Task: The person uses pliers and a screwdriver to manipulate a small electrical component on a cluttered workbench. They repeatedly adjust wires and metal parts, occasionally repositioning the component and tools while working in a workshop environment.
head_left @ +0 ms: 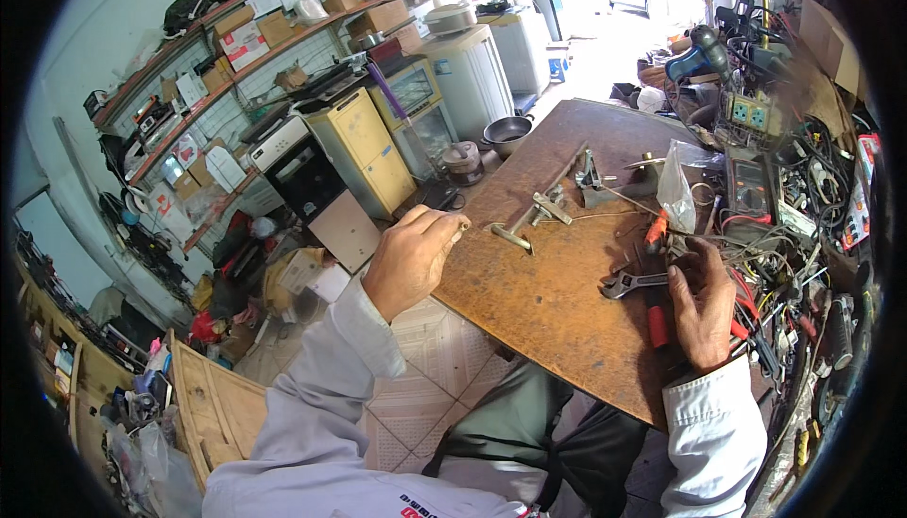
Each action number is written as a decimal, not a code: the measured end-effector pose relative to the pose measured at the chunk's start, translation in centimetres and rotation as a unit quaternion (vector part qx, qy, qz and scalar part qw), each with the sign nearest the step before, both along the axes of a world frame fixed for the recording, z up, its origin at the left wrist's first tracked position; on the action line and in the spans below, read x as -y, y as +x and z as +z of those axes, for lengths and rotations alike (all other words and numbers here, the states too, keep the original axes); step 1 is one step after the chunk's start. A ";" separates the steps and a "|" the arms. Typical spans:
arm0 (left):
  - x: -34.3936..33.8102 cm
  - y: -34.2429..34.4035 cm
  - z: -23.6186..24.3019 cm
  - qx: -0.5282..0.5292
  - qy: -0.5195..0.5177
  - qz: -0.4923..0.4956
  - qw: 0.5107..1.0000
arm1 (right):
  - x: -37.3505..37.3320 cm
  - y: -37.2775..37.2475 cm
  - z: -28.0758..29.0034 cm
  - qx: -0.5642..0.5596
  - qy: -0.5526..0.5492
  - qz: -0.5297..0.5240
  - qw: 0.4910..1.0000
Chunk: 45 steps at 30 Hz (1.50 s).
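My left hand [408,263] is raised beside the table's left edge, its fingers pinched round a small brass-coloured fitting [464,226]. Only the fitting's end shows past the fingertips. On the right side of the table, my right hand [704,305] has its thumb and fingers curled about the handle of an adjustable wrench [631,283]. The jaw end points left over the wood; the handle's far end is hidden by the hand. Near it lie a red-handled screwdriver [658,324] and an orange-handled tool [657,228]. A metal valve-like assembly [551,208] with a pipe lies farther back.
The worn wooden table [529,305] has a clear plastic bag [676,192] and a multimeter [749,187] at its back right. Tangled cables and tools [803,263] crowd the right side. A black pan [507,132] and a yellow cabinet [364,154] stand beyond the left edge.
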<state>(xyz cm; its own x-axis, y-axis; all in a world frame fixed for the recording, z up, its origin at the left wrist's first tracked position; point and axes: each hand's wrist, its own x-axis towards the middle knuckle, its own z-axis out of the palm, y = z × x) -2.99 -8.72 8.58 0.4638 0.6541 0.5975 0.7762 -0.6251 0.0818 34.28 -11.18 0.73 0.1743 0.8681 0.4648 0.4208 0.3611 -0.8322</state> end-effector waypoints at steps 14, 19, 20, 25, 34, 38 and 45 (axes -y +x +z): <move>-3.8 2.3 0.2 0.055 -0.179 -0.109 0.976 | 0.3 -0.3 0.3 0.150 0.046 -0.008 0.988; -6.7 5.5 -0.7 0.075 -0.161 -0.136 0.975 | 0.3 -0.2 0.3 0.198 0.036 -0.029 0.979; -6.7 6.3 -0.9 0.078 -0.174 -0.135 0.972 | 0.6 -0.4 0.6 0.196 0.041 -0.039 0.979; -7.7 10.1 -2.1 0.087 -0.178 -0.150 0.969 | 0.6 -0.2 0.5 0.262 0.059 -0.100 0.958; -7.7 11.5 -5.4 0.108 -0.151 -0.148 0.971 | 1.2 -1.0 1.2 0.319 0.018 -0.071 0.945; -7.4 11.1 -6.3 0.118 -0.169 -0.152 0.967 | 1.1 -1.4 0.9 0.347 0.022 -0.047 0.937; -7.0 11.0 -6.5 0.089 -0.115 -0.133 0.980 | 1.3 -2.4 0.8 0.404 0.108 0.128 0.899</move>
